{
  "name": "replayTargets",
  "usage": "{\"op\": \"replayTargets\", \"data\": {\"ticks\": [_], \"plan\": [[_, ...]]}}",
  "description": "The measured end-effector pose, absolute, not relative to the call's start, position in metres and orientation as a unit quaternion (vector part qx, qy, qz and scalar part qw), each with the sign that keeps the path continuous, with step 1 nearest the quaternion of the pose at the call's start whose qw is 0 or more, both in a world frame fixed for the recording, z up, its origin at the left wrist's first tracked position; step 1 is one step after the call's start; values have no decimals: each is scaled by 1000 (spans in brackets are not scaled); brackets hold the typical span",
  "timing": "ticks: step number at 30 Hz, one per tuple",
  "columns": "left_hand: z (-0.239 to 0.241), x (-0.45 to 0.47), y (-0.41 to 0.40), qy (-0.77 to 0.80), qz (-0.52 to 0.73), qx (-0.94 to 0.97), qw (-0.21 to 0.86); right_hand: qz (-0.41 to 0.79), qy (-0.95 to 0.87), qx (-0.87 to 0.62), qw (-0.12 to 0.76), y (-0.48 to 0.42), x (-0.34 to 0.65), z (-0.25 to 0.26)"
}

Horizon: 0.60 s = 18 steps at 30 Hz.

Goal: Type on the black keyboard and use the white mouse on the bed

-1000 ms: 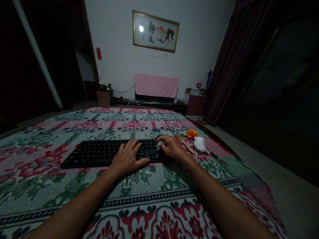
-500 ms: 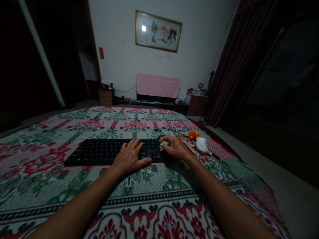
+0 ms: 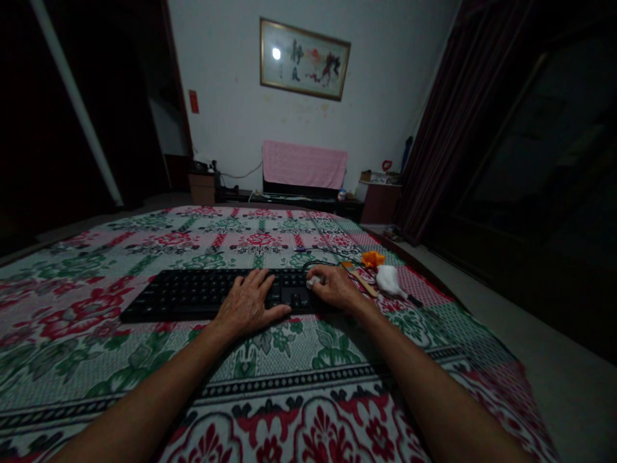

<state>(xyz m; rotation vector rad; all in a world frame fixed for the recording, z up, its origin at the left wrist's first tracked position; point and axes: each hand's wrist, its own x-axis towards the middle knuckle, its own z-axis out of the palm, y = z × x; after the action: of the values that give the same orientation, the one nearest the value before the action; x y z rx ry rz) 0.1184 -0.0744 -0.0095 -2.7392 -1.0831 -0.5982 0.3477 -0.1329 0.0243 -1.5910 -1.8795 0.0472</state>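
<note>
Head view, keyboard (image 3: 180, 294): long axis left-to-right, under left hand (image 3: 247, 301)
Left hand: fingers spread
Right hand (image 3: 335, 287): pinching pale wad (image 3: 313, 281)

A framed picture (image 3: 308, 74) is hanging on the wall (image 3: 222, 83) above a draped pink towel (image 3: 304, 164). A red paper (image 3: 193, 101) is showing at the left; a dark curtain (image 3: 448, 122) is hanging at the right, beside a cabinet (image 3: 380, 203).
</note>
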Motion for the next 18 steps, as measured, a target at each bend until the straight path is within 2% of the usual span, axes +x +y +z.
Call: {"op": "replayTargets", "data": {"ticks": [5, 13, 18], "plan": [[-8, 119, -74, -361, -188, -911, 66, 9, -652, -638, 409, -133, 360, 25], [-10, 118, -73, -357, -195, -910, 76, -20, -723, -624, 297, -134, 348, 23], [-12, 119, -72, -355, -197, -911, 78, -5, -673, -656, 342, -137, 353, 30]]}}
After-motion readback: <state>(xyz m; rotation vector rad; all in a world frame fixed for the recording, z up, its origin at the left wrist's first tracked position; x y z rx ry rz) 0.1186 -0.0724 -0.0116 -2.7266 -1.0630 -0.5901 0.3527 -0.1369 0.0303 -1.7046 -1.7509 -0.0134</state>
